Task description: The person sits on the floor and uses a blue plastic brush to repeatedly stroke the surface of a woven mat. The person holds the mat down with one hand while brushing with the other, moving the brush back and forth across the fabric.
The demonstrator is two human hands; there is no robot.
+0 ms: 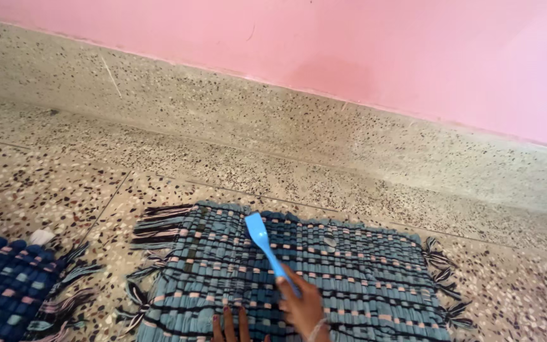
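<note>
Right hand (302,304): bare, no glove, no ring to be seen; a thin pale bangle or bracelet circles the wrist at the bottom edge of the view. No sleeve shows above it. Left hand (229,326): just left of the right hand, only the fingertips show at the frame edge; bare, nothing worn that can be made out. Nails too small to judge.

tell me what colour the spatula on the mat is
Bright blue spatula, clearest in the head view, held in the right hand.
</note>
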